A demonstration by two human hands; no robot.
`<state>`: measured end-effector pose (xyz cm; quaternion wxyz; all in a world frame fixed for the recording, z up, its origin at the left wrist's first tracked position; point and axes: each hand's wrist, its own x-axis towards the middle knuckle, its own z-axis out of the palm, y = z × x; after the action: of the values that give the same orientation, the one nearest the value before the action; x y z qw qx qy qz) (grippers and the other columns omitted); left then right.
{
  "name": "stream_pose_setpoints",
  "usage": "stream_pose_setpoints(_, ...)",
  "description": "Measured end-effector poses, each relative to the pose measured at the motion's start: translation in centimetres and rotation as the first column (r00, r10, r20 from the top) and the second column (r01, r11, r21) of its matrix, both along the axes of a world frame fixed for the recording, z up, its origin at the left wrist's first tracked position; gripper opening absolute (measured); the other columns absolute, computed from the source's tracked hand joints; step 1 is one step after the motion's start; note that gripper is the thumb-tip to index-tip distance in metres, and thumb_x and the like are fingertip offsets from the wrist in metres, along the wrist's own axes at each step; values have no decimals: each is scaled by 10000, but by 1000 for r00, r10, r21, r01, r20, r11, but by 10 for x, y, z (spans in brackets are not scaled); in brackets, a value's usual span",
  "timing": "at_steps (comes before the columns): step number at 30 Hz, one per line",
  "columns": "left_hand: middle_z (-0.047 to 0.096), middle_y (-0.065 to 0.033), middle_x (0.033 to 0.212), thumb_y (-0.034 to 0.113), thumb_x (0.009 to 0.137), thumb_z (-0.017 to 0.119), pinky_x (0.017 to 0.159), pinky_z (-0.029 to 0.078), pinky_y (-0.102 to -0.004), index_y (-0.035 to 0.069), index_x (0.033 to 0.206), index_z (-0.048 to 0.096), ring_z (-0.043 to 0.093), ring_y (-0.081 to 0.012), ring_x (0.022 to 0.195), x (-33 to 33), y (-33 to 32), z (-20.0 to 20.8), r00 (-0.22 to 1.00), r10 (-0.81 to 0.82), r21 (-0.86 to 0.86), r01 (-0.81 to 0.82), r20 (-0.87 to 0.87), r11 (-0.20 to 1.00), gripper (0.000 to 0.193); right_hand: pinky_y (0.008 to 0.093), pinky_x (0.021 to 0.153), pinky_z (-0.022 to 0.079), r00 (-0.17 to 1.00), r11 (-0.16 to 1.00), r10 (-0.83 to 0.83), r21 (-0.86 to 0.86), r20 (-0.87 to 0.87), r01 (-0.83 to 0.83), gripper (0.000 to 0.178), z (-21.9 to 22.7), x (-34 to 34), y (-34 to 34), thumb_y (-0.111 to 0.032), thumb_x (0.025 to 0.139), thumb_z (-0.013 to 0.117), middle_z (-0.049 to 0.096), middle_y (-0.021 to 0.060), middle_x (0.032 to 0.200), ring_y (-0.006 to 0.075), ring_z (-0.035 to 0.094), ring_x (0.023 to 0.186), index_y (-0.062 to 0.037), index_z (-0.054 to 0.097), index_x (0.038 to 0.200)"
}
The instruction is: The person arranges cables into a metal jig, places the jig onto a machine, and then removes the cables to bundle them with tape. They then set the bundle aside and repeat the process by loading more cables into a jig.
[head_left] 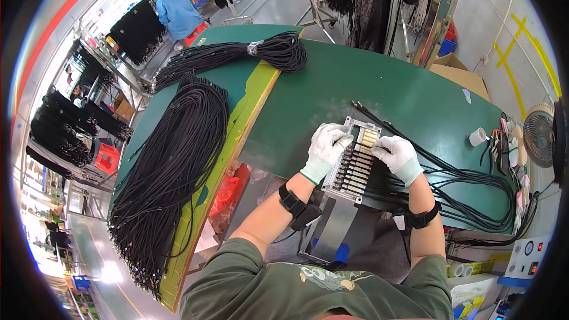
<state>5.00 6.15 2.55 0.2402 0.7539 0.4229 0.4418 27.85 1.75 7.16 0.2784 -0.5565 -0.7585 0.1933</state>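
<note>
Both hands wear white gloves and work at a metal fixture [342,188] with a row of slots, which tilts away from me near the table's front edge. Black cable ends lie side by side in its lower slots; the upper slots show pale yellow blocks [370,137]. My left hand [324,149] is closed at the fixture's left side, fingertips pinching one end of a thin black cable [363,144]. On the right side, my right hand [399,157] pinches the same cable where it leaves the slots. The fingertips partly hide the cable.
A large pile of black cables [172,172] lies at left, with a tied bundle [261,50] behind it. More cables [474,181] loop across the green table [332,77] at right. A white cup [477,137] and a fan [539,136] stand far right. Another person [178,13] sits far off.
</note>
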Motion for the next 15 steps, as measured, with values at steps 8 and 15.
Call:
stream_pose_setpoints(8, 693, -121, 998, 176, 799, 747, 901, 494, -424, 71, 874, 745, 619, -311, 1011, 10, -4, -7, 995, -16, 184, -2, 96, 983, 129, 407, 754, 513, 993, 993, 114, 28, -44, -113, 192, -9, 17, 2, -204, 821, 681, 699, 160, 871, 337, 659, 841, -44, 743, 906)
stream_pose_setpoints(15, 690, -129, 1018, 141, 786, 753, 898, 497, -420, 45, 872, 741, 623, -316, 996, 2, -3, 3, 999, 41, 176, -46, 29, 983, 129, 397, 751, 512, 996, 993, 85, 80, -29, -83, 184, -2, -5, -2, -174, 826, 692, 679, 157, 854, 338, 648, 839, -23, 725, 927)
